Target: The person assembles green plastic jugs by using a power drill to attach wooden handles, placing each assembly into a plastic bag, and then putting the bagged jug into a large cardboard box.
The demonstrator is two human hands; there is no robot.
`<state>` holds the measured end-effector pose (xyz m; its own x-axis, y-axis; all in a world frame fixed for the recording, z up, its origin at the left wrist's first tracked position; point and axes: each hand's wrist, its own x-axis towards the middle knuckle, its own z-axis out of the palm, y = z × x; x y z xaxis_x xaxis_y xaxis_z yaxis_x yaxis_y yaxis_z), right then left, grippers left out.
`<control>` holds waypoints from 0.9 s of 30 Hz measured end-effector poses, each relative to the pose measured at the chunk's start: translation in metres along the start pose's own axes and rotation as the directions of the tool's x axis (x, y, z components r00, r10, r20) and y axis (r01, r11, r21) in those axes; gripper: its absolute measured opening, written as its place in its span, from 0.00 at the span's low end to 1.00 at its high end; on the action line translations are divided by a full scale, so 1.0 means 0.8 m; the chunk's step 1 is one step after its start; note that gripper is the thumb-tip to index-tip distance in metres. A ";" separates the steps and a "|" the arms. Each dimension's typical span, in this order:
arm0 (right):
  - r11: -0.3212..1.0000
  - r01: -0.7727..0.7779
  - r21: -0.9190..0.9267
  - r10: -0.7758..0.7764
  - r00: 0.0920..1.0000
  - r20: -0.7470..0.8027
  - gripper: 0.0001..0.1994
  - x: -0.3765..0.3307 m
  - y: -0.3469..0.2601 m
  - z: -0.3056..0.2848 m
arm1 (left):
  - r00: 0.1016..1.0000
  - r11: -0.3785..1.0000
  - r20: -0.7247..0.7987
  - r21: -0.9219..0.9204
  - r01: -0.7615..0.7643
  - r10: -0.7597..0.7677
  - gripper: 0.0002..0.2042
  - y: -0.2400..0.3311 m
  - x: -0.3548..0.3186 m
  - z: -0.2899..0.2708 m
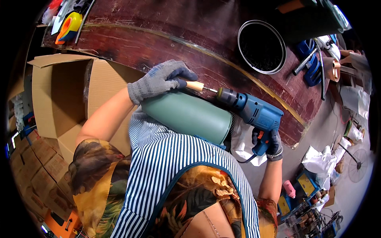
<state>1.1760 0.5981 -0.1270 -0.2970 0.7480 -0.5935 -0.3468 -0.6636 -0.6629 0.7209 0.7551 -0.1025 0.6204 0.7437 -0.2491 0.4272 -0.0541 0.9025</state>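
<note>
My left hand [162,80], in a grey glove with dark coated fingertips, is closed around a short pale wooden handle [195,85]. Part of that handle is hidden inside the fingers. A blue power drill [260,113] is in my gloved right hand [271,143], which wraps around its grip by the orange trigger. From the drill's chuck, a thin metal shaft [211,90] reaches to the handle's end, so the two are in line. Below my left hand, a smooth green cylinder [186,117] lies across my lap against a striped apron [170,158].
A worn dark red table [190,43] spans the far side, bearing a round black metal-rimmed tin [262,47]. Blue tools [311,63] lie at its right. An open cardboard box [59,95] stands left. White plastic bags [320,162] and a fan [358,164] are at right.
</note>
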 end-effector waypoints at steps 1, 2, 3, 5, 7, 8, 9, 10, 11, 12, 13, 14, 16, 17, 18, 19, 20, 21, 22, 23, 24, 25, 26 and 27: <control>1.000 0.008 -0.020 -0.008 1.000 -0.012 0.37 0.002 0.002 -0.002 | 1.000 1.000 0.011 0.014 0.000 -0.001 0.16 0.002 0.002 -0.001; 0.999 0.018 -0.030 -0.019 1.000 -0.020 0.37 -0.003 -0.003 -0.004 | 1.000 1.000 0.013 0.016 -0.010 0.010 0.18 0.002 0.004 0.000; 0.997 -0.004 -0.076 0.003 1.000 -0.018 0.38 -0.008 -0.006 -0.007 | 0.999 0.994 -0.010 0.096 -0.043 0.044 0.20 0.001 0.001 0.002; 0.994 0.037 -0.106 -0.040 0.999 -0.025 0.39 -0.027 0.003 -0.026 | 0.996 0.977 -0.043 0.200 -0.070 0.080 0.25 -0.003 -0.010 0.007; 0.995 0.100 -0.030 -0.103 0.988 -0.116 0.39 -0.060 0.026 -0.062 | 0.986 0.914 -0.088 0.393 -0.097 0.142 0.27 0.001 -0.017 0.018; 0.992 0.128 0.021 -0.123 0.978 -0.169 0.39 -0.074 0.033 -0.071 | 0.980 0.859 -0.096 0.500 -0.106 0.177 0.28 0.005 -0.022 0.025; 0.993 0.110 0.040 -0.101 0.978 -0.184 0.39 -0.080 0.036 -0.073 | 0.964 0.782 -0.098 0.608 -0.138 0.246 0.27 0.014 -0.028 0.032; 0.994 0.094 0.063 -0.080 0.976 -0.202 0.38 -0.080 0.035 -0.076 | 0.959 0.675 -0.072 0.725 -0.139 0.275 0.23 0.025 -0.031 0.041; 0.987 0.151 0.055 -0.134 0.963 -0.236 0.38 -0.073 0.034 -0.068 | 0.970 0.660 -0.047 0.740 -0.127 0.239 0.22 0.036 -0.038 0.047; 0.984 0.179 0.022 -0.169 0.956 -0.240 0.35 -0.062 0.021 -0.056 | 0.980 0.649 -0.015 0.751 -0.120 0.199 0.21 0.048 -0.046 0.055; 0.978 0.207 -0.011 -0.203 0.949 -0.239 0.32 -0.049 0.008 -0.046 | 0.992 0.688 -0.007 0.721 -0.084 0.129 0.20 0.059 -0.058 0.056; 0.971 0.235 -0.047 -0.239 0.940 -0.242 0.30 -0.037 -0.005 -0.035 | 0.998 0.723 0.009 0.689 -0.052 0.063 0.19 0.066 -0.066 0.052; 0.950 0.249 -0.188 -0.297 0.904 -0.306 0.26 -0.012 -0.037 -0.021 | 0.997 0.798 0.054 0.598 -0.076 0.054 0.19 0.083 -0.084 0.037; 0.796 0.255 -0.549 -0.498 0.792 -0.354 0.27 -0.002 -0.037 -0.039 | 0.995 0.799 0.096 0.597 -0.073 0.019 0.20 0.102 -0.087 0.027; 0.531 0.168 -0.830 -0.680 0.670 -0.299 0.27 0.007 -0.039 -0.056 | 0.988 0.735 0.110 0.660 -0.155 0.110 0.20 0.117 -0.095 0.012; 0.310 0.042 -0.950 -0.808 0.538 -0.240 0.27 0.010 -0.037 -0.060 | 0.982 0.629 0.137 0.753 -0.190 0.133 0.19 0.154 -0.095 -0.004; 0.080 -0.122 -0.989 -0.893 0.431 -0.125 0.26 0.015 -0.035 -0.060 | 0.984 0.513 0.140 0.840 -0.179 0.114 0.19 0.197 -0.101 -0.016; -0.118 -0.265 -0.957 -0.914 0.407 -0.001 0.23 0.016 -0.039 -0.057 | 0.983 0.366 0.118 0.916 -0.163 0.143 0.19 0.239 -0.115 -0.022; -0.112 -0.265 -0.958 -0.916 0.400 -0.003 0.23 0.007 -0.039 -0.054 | 0.983 0.168 0.094 0.978 -0.121 0.157 0.22 0.251 -0.123 -0.029; -0.110 -0.310 -0.944 -0.958 0.288 0.017 0.22 -0.005 -0.036 -0.053 | 0.984 0.054 0.084 0.994 -0.093 0.156 0.22 0.263 -0.114 -0.022; -0.106 -0.349 -0.931 -0.984 0.175 0.047 0.21 -0.014 -0.030 -0.052 | 0.986 -0.060 0.067 0.996 -0.058 0.154 0.22 0.273 -0.101 -0.010; 0.115 -0.293 -0.949 -0.969 0.177 -0.172 0.19 -0.037 -0.015 -0.053 | 0.989 -0.132 0.069 0.990 -0.052 0.127 0.22 0.271 -0.083 0.002; 0.337 -0.332 -0.881 -0.819 0.358 -0.448 0.18 -0.061 0.000 -0.072 | 0.993 -0.213 0.055 0.977 -0.032 0.100 0.21 0.271 -0.064 0.014; 0.511 -0.402 -0.760 -0.563 0.512 -0.649 0.16 -0.074 0.018 -0.084 | 0.999 -0.283 0.025 0.959 -0.010 0.049 0.19 0.260 -0.048 0.018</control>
<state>1.2487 0.5437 -0.1322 0.6208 0.7503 -0.2273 0.6181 -0.6468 -0.4468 0.7954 0.7057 0.0894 0.6568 0.7232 -0.2137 0.5034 -0.6315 -0.5898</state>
